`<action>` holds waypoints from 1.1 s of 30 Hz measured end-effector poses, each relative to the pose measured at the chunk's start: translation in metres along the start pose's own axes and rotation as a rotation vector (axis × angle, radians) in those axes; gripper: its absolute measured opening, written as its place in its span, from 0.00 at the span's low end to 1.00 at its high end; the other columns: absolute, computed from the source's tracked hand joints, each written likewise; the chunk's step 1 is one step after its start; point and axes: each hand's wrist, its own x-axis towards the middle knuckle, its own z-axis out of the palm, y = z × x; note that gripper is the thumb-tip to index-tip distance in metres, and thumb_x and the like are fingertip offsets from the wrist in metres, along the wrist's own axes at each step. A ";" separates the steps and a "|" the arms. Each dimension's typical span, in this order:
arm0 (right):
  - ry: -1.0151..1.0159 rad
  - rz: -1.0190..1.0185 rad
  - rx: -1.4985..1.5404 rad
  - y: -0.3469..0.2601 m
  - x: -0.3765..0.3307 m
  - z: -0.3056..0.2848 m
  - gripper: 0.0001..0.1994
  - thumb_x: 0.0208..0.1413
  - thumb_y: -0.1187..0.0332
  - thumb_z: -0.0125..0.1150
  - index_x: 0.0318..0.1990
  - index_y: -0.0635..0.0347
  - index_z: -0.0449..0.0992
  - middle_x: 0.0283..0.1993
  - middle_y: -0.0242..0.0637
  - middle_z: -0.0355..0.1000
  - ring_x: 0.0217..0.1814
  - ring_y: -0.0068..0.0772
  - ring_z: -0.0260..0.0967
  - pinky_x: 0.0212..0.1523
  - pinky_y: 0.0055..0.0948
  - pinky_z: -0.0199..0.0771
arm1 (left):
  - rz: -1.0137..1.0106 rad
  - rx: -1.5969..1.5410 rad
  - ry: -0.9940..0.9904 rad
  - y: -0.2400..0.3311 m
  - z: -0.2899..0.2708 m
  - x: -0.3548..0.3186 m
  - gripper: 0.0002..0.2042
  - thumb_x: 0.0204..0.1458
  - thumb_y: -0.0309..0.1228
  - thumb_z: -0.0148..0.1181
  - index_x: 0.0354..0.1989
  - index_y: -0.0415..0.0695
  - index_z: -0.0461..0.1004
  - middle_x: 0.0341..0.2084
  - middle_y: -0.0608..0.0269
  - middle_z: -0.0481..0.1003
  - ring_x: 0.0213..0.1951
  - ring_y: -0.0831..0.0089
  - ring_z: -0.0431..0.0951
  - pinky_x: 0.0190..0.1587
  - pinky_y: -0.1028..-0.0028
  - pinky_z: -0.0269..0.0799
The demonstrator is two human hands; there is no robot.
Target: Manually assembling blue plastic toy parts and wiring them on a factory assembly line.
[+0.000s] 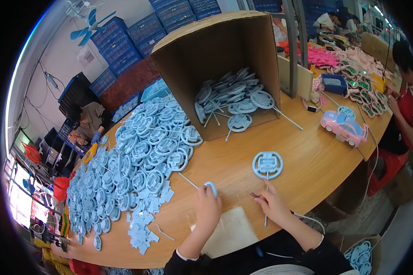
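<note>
The two hands work apart near the front edge of the worktop (222, 160), each with something in its fingers. The right hand (275, 205) pinches the thin stem of a light-blue wheel-shaped piece (267, 165), whose round head points away from the front edge; gripping the stem probably leaves that face unobstructed. A dark-tipped item (255, 195) shows by the same fingers, too small to identify. The left hand (208, 210) is curled around a blue curved part (211, 187), mostly hidden by the fingers. Between the forearms, a pale sheet (234, 231) lies at the front edge, perhaps to protect the surface. The heap of blue pieces (153, 137) covers the left side, with small flat plates (143, 229) nearer the front, seemingly for easy reach. Beyond, a carton (170, 64) lies with its mouth toward the front edge, presumably so that pieces can pass straight in or out.
</note>
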 end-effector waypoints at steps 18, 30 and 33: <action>0.096 0.323 0.588 -0.077 -0.020 -0.027 0.27 0.39 0.75 0.65 0.47 0.62 0.58 0.40 0.35 0.61 0.26 0.16 0.59 0.23 0.15 0.60 | -0.185 -2.062 -0.027 0.032 -0.005 -0.031 0.14 0.56 0.29 0.42 0.50 0.44 0.55 0.46 0.59 0.62 0.48 0.68 0.66 0.49 0.65 0.65; 0.141 0.311 0.364 -0.073 -0.019 -0.017 0.38 0.35 0.70 0.69 0.54 0.64 0.51 0.44 0.40 0.58 0.37 0.28 0.62 0.28 0.21 0.66 | -0.185 -1.979 -0.141 0.040 -0.002 -0.041 0.17 0.55 0.30 0.46 0.52 0.42 0.54 0.46 0.59 0.61 0.49 0.71 0.64 0.50 0.69 0.64; 0.159 0.308 0.386 -0.073 -0.018 -0.016 0.39 0.35 0.70 0.69 0.55 0.64 0.50 0.44 0.40 0.58 0.32 0.26 0.63 0.28 0.21 0.66 | -0.169 -1.959 -0.131 0.041 -0.002 -0.042 0.17 0.55 0.30 0.45 0.52 0.42 0.54 0.46 0.60 0.61 0.49 0.71 0.64 0.50 0.69 0.63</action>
